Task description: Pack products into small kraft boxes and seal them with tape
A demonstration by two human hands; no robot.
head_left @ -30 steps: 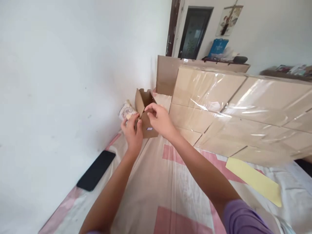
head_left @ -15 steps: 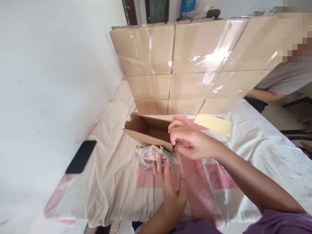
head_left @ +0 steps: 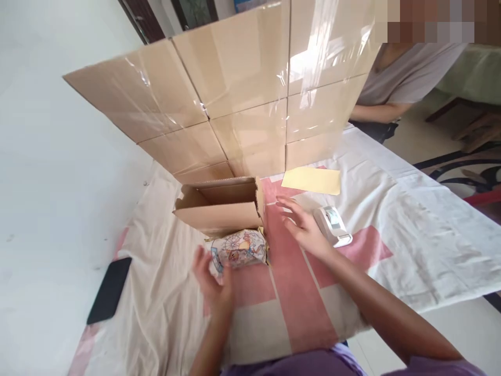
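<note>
Brown cardbd box (head_left: 213,218), open top, notched end flaps, sits mid-bench (head_left: 422,250), back from near edge. White pouch (head_left: 245,248) w/ multicolor cartoon print, crinkled, lies along box's near side. L hand (head_left: 216,290) spread, by pouch's L end, contact unclear; R hand (head_left: 307,234) loosely open, empty.

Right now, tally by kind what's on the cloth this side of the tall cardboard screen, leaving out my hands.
Open cardboard box: 1
Printed pouch: 1
Black phone: 1
Yellow paper: 1
White device: 1
Total: 5
</note>
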